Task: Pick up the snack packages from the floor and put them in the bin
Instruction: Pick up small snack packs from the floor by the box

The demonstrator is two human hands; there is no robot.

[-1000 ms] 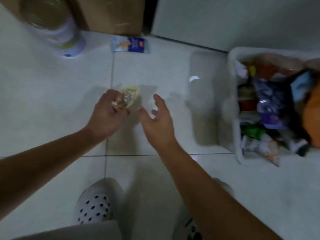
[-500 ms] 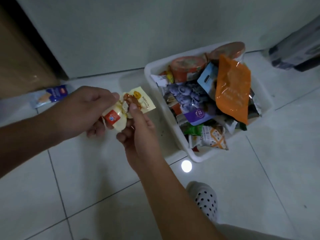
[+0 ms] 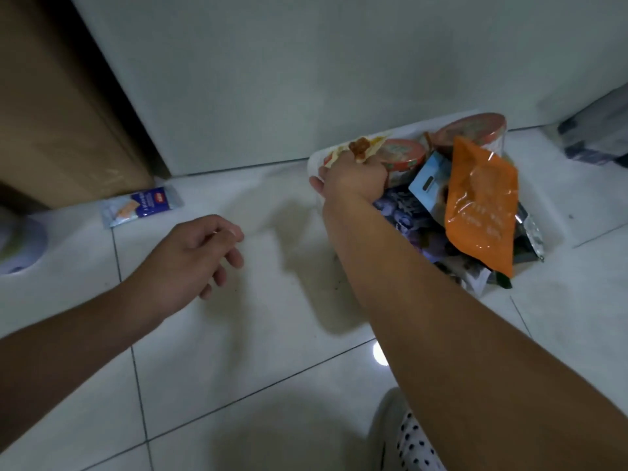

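Note:
My right hand (image 3: 353, 176) grips a small yellow snack packet (image 3: 363, 147) and holds it over the near left corner of the white bin (image 3: 314, 164). The bin is heaped with packages, among them an orange pouch (image 3: 481, 202), a purple bag (image 3: 404, 212) and two round tubs (image 3: 404, 156). My left hand (image 3: 193, 253) hangs over the floor tiles with fingers loosely curled, holding nothing. A blue and white snack packet (image 3: 142, 205) lies flat on the floor to the left, by the cardboard box.
A tall cardboard box (image 3: 57, 113) stands at the left against the white wall. A pale round container (image 3: 20, 246) sits at the left edge. A dark object (image 3: 598, 137) lies at the far right. My polka-dot slipper (image 3: 407, 440) is at the bottom.
The yellow packet passed from my left hand to my right hand, which carried it right and away over the bin. My left hand let go and dropped back over the floor.

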